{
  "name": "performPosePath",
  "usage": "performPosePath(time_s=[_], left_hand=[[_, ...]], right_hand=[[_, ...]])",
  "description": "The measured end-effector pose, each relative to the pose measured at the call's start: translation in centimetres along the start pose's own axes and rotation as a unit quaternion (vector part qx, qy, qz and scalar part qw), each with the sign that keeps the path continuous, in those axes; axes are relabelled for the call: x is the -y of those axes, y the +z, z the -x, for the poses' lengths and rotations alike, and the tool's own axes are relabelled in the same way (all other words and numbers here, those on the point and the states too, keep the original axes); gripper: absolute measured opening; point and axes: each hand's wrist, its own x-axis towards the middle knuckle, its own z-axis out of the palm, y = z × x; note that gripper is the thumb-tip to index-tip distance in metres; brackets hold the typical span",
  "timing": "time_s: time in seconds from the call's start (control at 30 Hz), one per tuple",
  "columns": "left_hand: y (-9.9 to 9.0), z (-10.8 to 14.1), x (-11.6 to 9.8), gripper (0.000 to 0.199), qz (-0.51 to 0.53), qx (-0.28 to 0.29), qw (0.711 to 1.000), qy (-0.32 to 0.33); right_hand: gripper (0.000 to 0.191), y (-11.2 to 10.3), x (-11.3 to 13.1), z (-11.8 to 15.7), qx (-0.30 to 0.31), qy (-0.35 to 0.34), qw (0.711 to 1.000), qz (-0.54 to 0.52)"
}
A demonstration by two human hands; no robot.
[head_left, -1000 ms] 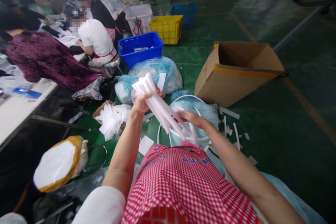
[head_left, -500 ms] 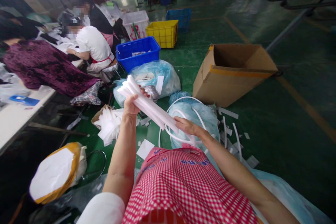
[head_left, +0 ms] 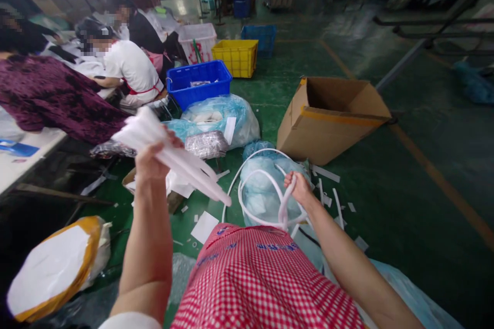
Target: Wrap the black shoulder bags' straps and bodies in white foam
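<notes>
White strips fill the left hand; the right hand, apart, grips a white tube. Firm, even pressure should prevent slipping.

The white strips look like soft matt foam; the white tube is smooth, plastic-looking and dull. Under it, the bluish bag is thin, crinkled, see-through plastic with a slight gloss. The silvery packet is shiny and wrinkled. The tall box is plain matt cardboard with smooth tape along its rim. Smooth moulded plastic forms the blue crate. The checked apron is matt woven cloth. By the bench edge, the purple garment looks velvety. The green floor has a faint sheen.
</notes>
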Motion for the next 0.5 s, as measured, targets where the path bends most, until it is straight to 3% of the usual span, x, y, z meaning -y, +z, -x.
performPosePath(time_s=[0.07,0.1,0.2,0.27,0.37,0.5], left_hand=[[0.5,-0.2,2.0,0.019,-0.099,0.011,0.988,-0.12],[1.4,0.0,3.7,0.019,-0.109,0.019,0.983,-0.146],[5.1,1.4,9.6,0.041,-0.052,0.084,0.965,-0.243],[7.3,2.3,12.4,0.053,-0.012,0.105,0.962,-0.253],[8.8,2.7,13.9,0.052,0.023,0.101,0.964,-0.247],[8.8,2.3,14.3,0.052,0.049,0.083,0.964,-0.246]], right_hand=[[0.04,0.0,2.3,-0.9,0.011,-0.01,1.0,-0.028],[0.038,0.4,3.7,-1.5,0.029,-0.022,0.998,-0.045],[0.034,2.6,8.8,-2.9,0.11,-0.079,0.989,-0.067],[0.036,3.8,11.6,-3.3,0.146,-0.11,0.982,-0.039],[0.043,5.0,13.7,-3.5,0.124,-0.14,0.982,0.013],[0.049,6.2,13.0,-3.5,0.052,-0.179,0.982,0.027]])
